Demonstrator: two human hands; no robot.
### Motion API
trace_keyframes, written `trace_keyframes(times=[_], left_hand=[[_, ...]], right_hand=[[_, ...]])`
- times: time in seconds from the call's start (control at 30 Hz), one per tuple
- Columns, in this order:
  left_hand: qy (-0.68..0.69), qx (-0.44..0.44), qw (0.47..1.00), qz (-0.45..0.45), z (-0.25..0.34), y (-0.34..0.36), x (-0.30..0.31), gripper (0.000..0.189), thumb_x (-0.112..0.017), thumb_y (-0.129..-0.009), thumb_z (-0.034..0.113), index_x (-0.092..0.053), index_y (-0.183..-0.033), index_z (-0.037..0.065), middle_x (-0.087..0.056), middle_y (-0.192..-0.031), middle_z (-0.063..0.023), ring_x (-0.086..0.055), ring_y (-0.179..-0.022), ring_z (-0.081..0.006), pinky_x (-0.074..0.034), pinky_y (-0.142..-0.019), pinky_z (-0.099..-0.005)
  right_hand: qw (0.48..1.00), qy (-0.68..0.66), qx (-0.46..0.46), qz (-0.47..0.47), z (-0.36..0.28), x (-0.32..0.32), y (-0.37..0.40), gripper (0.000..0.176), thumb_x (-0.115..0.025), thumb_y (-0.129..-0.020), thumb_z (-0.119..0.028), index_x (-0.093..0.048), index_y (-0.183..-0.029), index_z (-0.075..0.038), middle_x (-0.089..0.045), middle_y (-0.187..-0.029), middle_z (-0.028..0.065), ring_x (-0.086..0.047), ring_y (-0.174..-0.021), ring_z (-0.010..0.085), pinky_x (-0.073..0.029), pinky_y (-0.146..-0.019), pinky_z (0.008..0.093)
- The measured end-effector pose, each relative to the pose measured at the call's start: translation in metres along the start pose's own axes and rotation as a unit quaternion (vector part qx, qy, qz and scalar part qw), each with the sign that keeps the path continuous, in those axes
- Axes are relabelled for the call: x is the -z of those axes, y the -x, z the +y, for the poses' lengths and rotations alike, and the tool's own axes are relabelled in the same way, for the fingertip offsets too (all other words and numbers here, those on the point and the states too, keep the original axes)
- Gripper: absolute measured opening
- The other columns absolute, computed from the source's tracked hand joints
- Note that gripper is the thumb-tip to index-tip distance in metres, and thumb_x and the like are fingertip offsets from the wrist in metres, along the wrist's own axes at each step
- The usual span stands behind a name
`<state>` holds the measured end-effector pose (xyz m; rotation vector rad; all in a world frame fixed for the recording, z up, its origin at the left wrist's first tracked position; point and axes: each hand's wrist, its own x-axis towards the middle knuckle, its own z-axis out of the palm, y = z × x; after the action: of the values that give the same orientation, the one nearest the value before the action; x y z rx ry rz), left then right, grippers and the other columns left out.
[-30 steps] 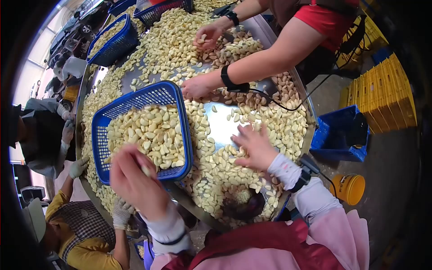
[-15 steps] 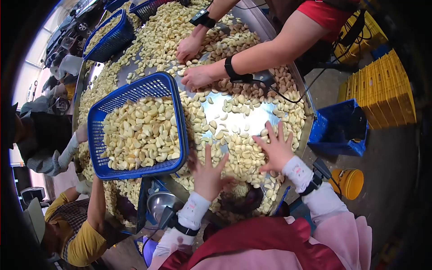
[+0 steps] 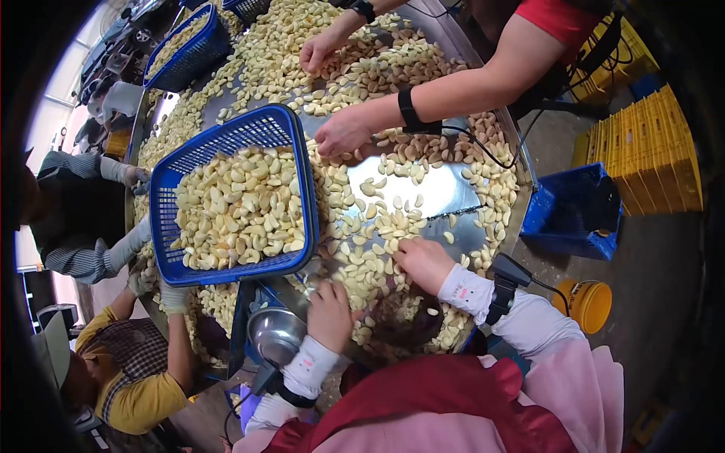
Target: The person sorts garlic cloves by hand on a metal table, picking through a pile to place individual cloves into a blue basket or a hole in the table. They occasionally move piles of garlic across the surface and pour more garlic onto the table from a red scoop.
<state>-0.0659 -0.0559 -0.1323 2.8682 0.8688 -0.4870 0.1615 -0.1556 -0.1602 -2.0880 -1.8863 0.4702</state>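
Pale curved pieces that look like peeled garlic cloves (image 3: 393, 221) cover much of the metal table (image 3: 408, 183). My left hand (image 3: 330, 315) is at the near edge of the pile, its fingers curled down beside the cloves. Whatever may be under those fingers is hidden. To the right, my right hand (image 3: 426, 264) is closed too, with fingertips bent against the cloves and their contents out of sight. Between and below my hands is a dark round opening (image 3: 408, 317) with cloves around it. A blue basket (image 3: 308, 192) heaped with cloves stands left of my hands.
Opposite, a co-worker's two hands (image 3: 343, 132) reach into the cloves. Other workers (image 3: 143, 362) stand at the left. A metal bowl (image 3: 276, 336) is near my left wrist. On the floor at right are a blue bin (image 3: 570, 211), yellow crates (image 3: 646, 147) and a yellow bucket (image 3: 589, 306).
Both my hands have drawn nearer to me and their spread fingers have curled in. Cloves have moved toward the opening, baring metal beyond my right hand. The co-worker's hands have moved apart.
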Motion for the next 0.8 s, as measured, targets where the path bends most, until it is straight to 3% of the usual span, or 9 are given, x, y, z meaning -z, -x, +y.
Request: trace_keyframes(times=[0.1,0.17,0.23,0.27,0.37,0.5,0.63,0.7,0.8], left_hand=[[-0.062,-0.042,0.997,0.022,0.038,0.042,-0.027,0.050,-0.067,-0.077,0.024,-0.058,-0.124,0.011,-0.053,-0.105,-0.0150,-0.058,-0.086,-0.0358,-0.054,-0.062,-0.0389],[0.057,-0.036,0.998,-0.010,0.035,0.023,0.002,0.032,-0.061,-0.077,0.018,-0.066,-0.109,0.013,-0.055,-0.094,-0.0117,-0.060,-0.076,-0.0330,-0.052,-0.057,-0.0388],[0.192,-0.022,0.980,0.046,0.019,-0.001,0.003,0.018,-0.060,-0.077,0.016,-0.066,-0.094,0.012,-0.055,-0.086,-0.0105,-0.060,-0.073,-0.0320,-0.049,-0.056,-0.0408],[0.226,-0.028,0.970,0.081,0.025,-0.009,0.010,0.010,-0.062,-0.073,0.013,-0.064,-0.082,0.009,-0.055,-0.081,-0.0101,-0.059,-0.076,-0.0309,-0.049,-0.060,-0.0415],[0.213,-0.032,0.967,0.137,0.039,-0.030,-0.015,0.013,-0.064,-0.071,0.012,-0.064,-0.084,0.008,-0.055,-0.083,-0.0102,-0.059,-0.080,-0.0302,-0.049,-0.065,-0.0406],[0.154,-0.017,0.979,0.132,0.042,-0.032,-0.018,0.013,-0.064,-0.073,0.012,-0.064,-0.086,0.008,-0.055,-0.084,-0.0101,-0.058,-0.083,-0.0297,-0.048,-0.066,-0.0409],[0.228,-0.007,0.959,0.166,0.019,-0.022,-0.008,0.013,-0.061,-0.077,0.011,-0.064,-0.088,0.007,-0.054,-0.085,-0.0109,-0.057,-0.082,-0.0302,-0.048,-0.066,-0.0413],[0.233,0.006,0.954,0.190,0.016,-0.011,-0.009,0.012,-0.060,-0.078,0.011,-0.064,-0.089,0.007,-0.054,-0.084,-0.0113,-0.057,-0.082,-0.0304,-0.048,-0.066,-0.0415],[0.188,0.036,0.969,0.158,0.013,-0.007,-0.010,0.012,-0.059,-0.079,0.011,-0.064,-0.089,0.006,-0.055,-0.085,-0.0116,-0.057,-0.082,-0.0308,-0.048,-0.068,-0.0421]], right_hand=[[0.999,-0.027,-0.034,0.009,0.007,0.003,-0.001,0.011,-0.066,-0.077,-0.010,-0.064,-0.088,-0.005,-0.058,-0.084,0.0124,-0.062,-0.079,0.0320,-0.052,-0.068,0.0411],[0.998,-0.030,-0.049,-0.002,0.012,0.008,-0.001,0.011,-0.065,-0.077,-0.005,-0.064,-0.087,-0.005,-0.057,-0.083,0.0113,-0.062,-0.075,0.0301,-0.052,-0.065,0.0391],[0.918,-0.341,-0.197,0.042,0.001,0.033,-0.002,0.005,-0.062,-0.074,-0.005,-0.064,-0.078,-0.004,-0.059,-0.086,0.0135,-0.062,-0.077,0.0313,-0.051,-0.068,0.0398],[0.926,-0.344,-0.146,0.052,0.002,0.015,0.000,0.009,-0.062,-0.073,-0.006,-0.062,-0.082,-0.003,-0.058,-0.085,0.0150,-0.061,-0.076,0.0325,-0.050,-0.066,0.0396],[0.986,-0.145,-0.082,0.002,-0.019,-0.020,0.002,0.017,-0.064,-0.076,-0.007,-0.058,-0.092,-0.002,-0.058,-0.090,0.0175,-0.062,-0.082,0.0368,-0.051,-0.072,0.0439],[0.991,-0.116,-0.061,-0.010,-0.011,-0.026,-0.009,0.015,-0.065,-0.078,-0.009,-0.059,-0.090,-0.002,-0.058,-0.090,0.0181,-0.062,-0.086,0.0389,-0.050,-0.075,0.0461],[0.963,-0.240,-0.123,-0.019,0.001,0.013,-0.008,0.019,-0.070,-0.074,-0.012,-0.061,-0.088,-0.003,-0.060,-0.088,0.0158,-0.063,-0.082,0.0345,-0.051,-0.071,0.0406],[0.867,-0.472,-0.137,-0.074,-0.006,0.009,-0.001,0.019,-0.073,-0.070,-0.013,-0.065,-0.084,-0.004,-0.061,-0.083,0.0144,-0.062,-0.077,0.0333,-0.051,-0.070,0.0396],[0.977,-0.212,-0.022,0.020,-0.042,-0.041,0.001,0.006,-0.067,-0.076,-0.008,-0.065,-0.079,-0.003,-0.060,-0.081,0.0143,-0.064,-0.076,0.0308,-0.052,-0.064,0.0387]])
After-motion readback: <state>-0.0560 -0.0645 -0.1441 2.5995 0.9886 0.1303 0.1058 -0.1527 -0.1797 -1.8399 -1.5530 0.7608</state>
